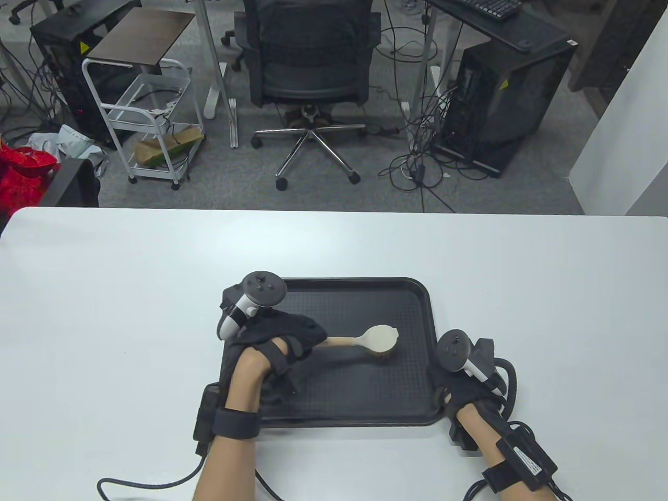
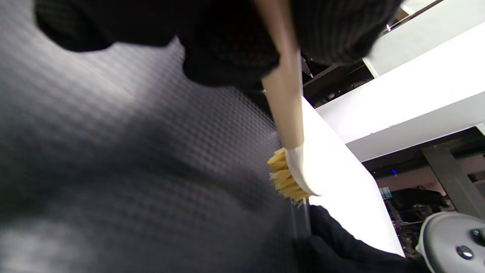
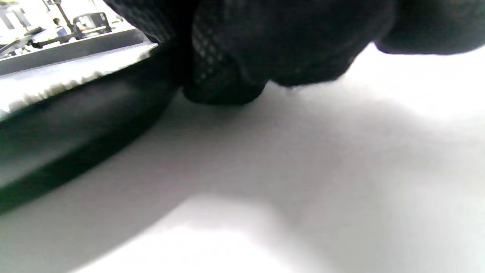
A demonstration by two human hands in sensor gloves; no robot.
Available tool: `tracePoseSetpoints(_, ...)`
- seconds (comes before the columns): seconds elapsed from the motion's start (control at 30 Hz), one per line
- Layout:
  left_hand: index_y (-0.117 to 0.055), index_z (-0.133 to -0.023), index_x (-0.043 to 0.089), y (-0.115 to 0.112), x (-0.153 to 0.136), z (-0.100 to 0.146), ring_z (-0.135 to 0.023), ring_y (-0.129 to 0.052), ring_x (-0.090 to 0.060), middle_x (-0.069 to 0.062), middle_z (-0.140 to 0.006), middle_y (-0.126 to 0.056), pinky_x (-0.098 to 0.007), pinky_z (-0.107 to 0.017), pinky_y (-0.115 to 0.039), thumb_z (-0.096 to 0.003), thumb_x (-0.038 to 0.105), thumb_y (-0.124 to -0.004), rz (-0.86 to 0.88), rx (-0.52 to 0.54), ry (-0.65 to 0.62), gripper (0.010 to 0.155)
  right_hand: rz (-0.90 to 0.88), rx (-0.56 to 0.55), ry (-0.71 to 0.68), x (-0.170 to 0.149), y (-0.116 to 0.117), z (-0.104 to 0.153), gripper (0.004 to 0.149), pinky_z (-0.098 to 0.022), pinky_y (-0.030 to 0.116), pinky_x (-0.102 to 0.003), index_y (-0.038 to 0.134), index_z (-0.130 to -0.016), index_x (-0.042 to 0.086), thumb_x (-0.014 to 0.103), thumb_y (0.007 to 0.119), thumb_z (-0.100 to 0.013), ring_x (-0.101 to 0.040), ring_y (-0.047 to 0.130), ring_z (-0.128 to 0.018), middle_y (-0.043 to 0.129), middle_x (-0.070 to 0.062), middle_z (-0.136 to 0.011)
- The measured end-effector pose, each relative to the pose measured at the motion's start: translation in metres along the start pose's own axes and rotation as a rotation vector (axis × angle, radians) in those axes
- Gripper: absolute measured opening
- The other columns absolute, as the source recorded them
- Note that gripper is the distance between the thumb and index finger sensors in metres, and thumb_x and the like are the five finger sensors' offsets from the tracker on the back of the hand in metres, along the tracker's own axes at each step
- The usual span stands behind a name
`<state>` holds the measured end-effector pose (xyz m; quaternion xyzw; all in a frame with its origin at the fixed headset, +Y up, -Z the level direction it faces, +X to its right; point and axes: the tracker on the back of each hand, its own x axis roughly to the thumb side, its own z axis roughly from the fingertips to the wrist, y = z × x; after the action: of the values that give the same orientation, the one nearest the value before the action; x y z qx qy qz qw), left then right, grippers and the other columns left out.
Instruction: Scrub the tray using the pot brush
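The left grip [image 1: 284,334] is curled round the pale wooden handle of the pot brush [image 1: 373,342], holding it over the black tray [image 1: 365,297]. The brush lies across the middle of the tray, its round head toward the tray's right side and its handle running back into the gloved fingers at the tray's left part. In the left wrist view the yellow bristles [image 2: 284,178] point down at the tray's textured floor [image 2: 132,151]; whether they touch it is hard to tell through the blur.

The right grip [image 1: 443,383] sits at the tray's right near corner, against the rim. In the right wrist view its gloved fingertips [image 3: 227,83] rest on the white table [image 3: 303,170] just beside the tray's dark edge [image 3: 75,125], loosely bent; they close on nothing that can be seen, though whether any finger hooks the rim cannot be told.

The tray itself lies flat on the table [image 1: 104,287], toward the table's near edge. Beyond the table's far edge stands a black office chair [image 1: 310,57].
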<state>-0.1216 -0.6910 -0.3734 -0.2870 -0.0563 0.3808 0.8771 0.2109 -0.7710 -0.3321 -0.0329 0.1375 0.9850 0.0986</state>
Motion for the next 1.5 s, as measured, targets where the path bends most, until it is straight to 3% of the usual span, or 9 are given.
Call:
tracePoseSetpoints(0.43,-0.087,-0.083,0.016,-0.044,0.021,-0.021,-0.02,-0.096,-0.021,-0.004,-0.054,-0.1,-0.05,-0.045,-0.082,-0.0399,0.05,-0.081,-0.141,-0.071,0.045,0.054,0.001,-0.006,0.0,0.0,0.0,0.0,0.06,-0.023,0.083,-0.045,0.055,-0.097,0.006,0.037,0.073,-0.048,-0.023,0.094,-0.012,0.098,-0.003,-0.04)
tracePoseSetpoints(0.7,-0.087,-0.083,0.018,-0.051,0.029,-0.016,-0.02,-0.096,-0.021,-0.004,-0.053,-0.101,-0.05,-0.045,-0.081,-0.0397,0.05,-0.081,-0.241,-0.058,0.074,0.054,0.005,-0.007,0.001,0.0,0.0,0.0,0.06,-0.023,0.083,-0.045,0.055,-0.097,0.006,0.037,0.073,-0.048,-0.023,0.094,-0.012,0.098,-0.003,-0.04)
tracePoseSetpoints(1.03,-0.088,-0.082,0.02,-0.04,0.006,-0.014,-0.018,-0.095,-0.022,-0.004,-0.051,-0.101,-0.051,-0.044,-0.081,-0.0397,0.051,-0.081,-0.243,-0.102,0.115,0.053,0.007,-0.007,0.002,0.001,0.0,0.0,0.06,-0.023,0.083,-0.045,0.055,-0.097,0.006,0.037,0.073,-0.048,-0.023,0.094,-0.012,0.098,-0.004,-0.04)
tracePoseSetpoints(1.5,-0.088,-0.082,0.017,-0.008,-0.013,0.006,-0.022,-0.097,-0.025,-0.005,-0.054,-0.102,-0.052,-0.047,-0.08,-0.0396,0.051,-0.083,-0.327,-0.145,0.212,0.055,0.007,-0.006,0.001,0.001,0.0,0.0,0.061,-0.023,0.083,-0.045,0.055,-0.097,0.006,0.036,0.073,-0.048,-0.023,0.094,-0.012,0.098,-0.004,-0.04)
